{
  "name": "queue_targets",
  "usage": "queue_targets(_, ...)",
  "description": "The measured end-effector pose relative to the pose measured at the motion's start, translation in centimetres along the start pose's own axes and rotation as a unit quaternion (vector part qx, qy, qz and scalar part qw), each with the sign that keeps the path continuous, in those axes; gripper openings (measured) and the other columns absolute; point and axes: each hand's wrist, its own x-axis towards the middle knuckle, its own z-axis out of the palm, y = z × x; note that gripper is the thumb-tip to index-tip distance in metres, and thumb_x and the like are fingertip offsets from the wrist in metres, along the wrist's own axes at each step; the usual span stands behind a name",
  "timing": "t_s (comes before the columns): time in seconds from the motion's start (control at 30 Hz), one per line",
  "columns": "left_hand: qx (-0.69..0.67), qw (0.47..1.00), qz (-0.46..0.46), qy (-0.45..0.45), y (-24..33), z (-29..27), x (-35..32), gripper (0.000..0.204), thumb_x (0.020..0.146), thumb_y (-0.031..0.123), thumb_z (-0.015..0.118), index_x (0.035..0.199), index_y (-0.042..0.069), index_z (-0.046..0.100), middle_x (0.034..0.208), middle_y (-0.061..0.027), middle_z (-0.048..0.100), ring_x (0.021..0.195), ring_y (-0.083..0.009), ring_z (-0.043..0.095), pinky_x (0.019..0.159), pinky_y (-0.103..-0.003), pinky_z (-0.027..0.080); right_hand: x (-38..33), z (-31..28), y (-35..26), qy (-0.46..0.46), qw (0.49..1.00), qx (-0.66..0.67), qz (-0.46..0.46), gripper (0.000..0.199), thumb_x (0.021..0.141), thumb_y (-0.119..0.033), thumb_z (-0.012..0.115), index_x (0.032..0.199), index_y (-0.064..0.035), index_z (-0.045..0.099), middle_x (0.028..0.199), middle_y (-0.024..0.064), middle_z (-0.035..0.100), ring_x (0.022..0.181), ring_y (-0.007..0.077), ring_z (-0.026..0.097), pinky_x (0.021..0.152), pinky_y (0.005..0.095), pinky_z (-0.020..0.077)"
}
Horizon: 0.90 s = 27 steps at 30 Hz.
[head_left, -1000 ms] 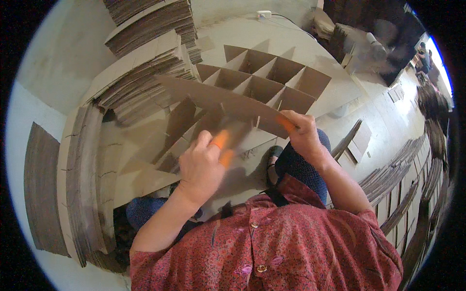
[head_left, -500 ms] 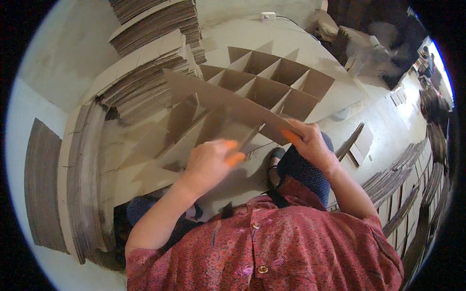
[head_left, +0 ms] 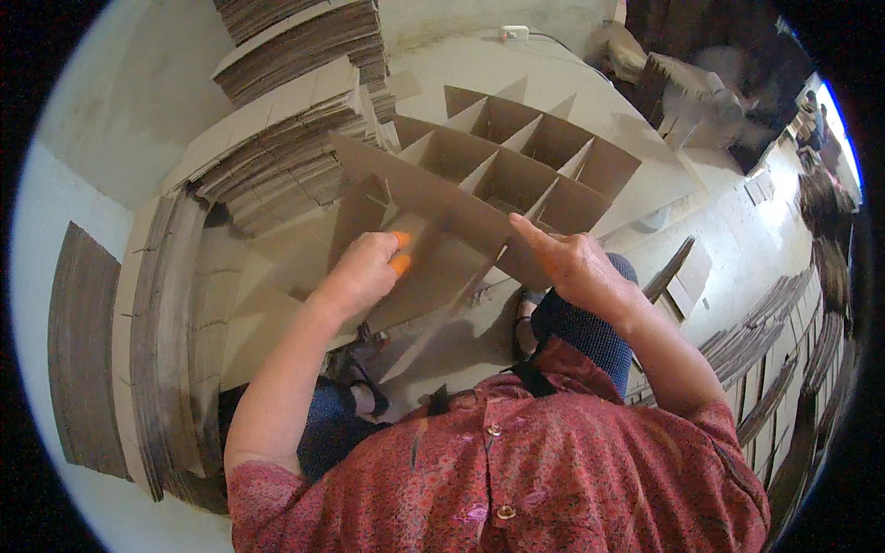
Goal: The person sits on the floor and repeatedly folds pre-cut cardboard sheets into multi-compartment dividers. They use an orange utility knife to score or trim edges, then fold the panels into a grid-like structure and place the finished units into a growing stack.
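My left hand [head_left: 367, 273], with orange covers on two fingertips, is closed on a short slotted cardboard strip [head_left: 433, 281] that hangs down over my lap. My right hand [head_left: 579, 265] grips the near end of a long slotted cardboard strip [head_left: 419, 189], its index finger stretched along the top edge. The long strip runs away to the upper left and the short one crosses it between my hands. Just behind stands an assembled cardboard divider grid [head_left: 516, 157] with several open cells.
Tall stacks of flat cardboard strips [head_left: 286, 175] lie to my left, with more [head_left: 304, 37] farther back. A curved pile of sheets [head_left: 157, 341] lines the left side. Loose strips [head_left: 765, 369] cover the floor at right. A wall socket [head_left: 513, 33] sits at the far wall.
My left hand has risen and moved slightly left, closing on the short strip against the long one. My right hand has stayed at the long strip's near end.
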Motion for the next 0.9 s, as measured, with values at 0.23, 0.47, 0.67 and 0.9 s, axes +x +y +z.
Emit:
queue_targets(0.23,0.167,0.948,0.05,0.266,0.8,-2.3,-0.7,0.034,0.078,0.028,0.067,0.104,0.006,0.062,0.093,-0.0144,0.062,0.089,-0.0297,0.056,0.072,-0.04,0.048,-0.3,-0.7,0.3,0.016,1.0,-0.005,0.012,0.064,0.074,0.007,0.051,0.135,-0.0102,0.039,0.083,0.0215,0.059,0.069,0.0389,0.058,0.064,0.0427,0.0468)
queue_targets(0.47,0.071,0.992,-0.105,0.023,-5.5,-4.9,1.8,0.032,0.083,0.018,0.06,0.108,-0.003,0.057,0.092,-0.0221,0.062,0.087,-0.0312,0.059,0.074,-0.04,0.047,-0.2,0.1,0.0,0.011,0.999,0.015,0.034,0.062,0.076,0.007,0.049,0.134,-0.0119,0.04,0.081,0.0213,0.058,0.069,0.0388,0.058,0.066,0.0393,0.0476)
queue_targets(0.67,0.076,0.993,-0.079,0.049,-8.0,-4.5,1.9,0.023,0.084,0.016,0.059,0.096,-0.003,0.059,0.077,-0.0136,0.059,0.072,-0.0185,0.054,0.066,-0.034,0.044,1.1,-2.0,-1.1,0.007,1.0,-0.014,0.0,0.062,0.073,0.004,0.049,0.133,-0.0107,0.041,0.081,0.0204,0.061,0.068,0.0382,0.06,0.061,0.0437,0.0478)
queue_targets(0.9,-0.027,0.993,-0.109,-0.018,-4.7,-5.0,1.8,0.024,0.085,0.018,0.06,0.102,0.001,0.061,0.073,-0.008,0.059,0.067,-0.0133,0.05,0.061,-0.03,0.042,1.2,-0.3,0.2,-0.012,0.998,-0.063,-0.021,0.064,0.071,0.001,0.053,0.133,-0.0109,0.042,0.072,0.0174,0.06,0.063,0.0357,0.06,0.057,0.0434,0.0491)
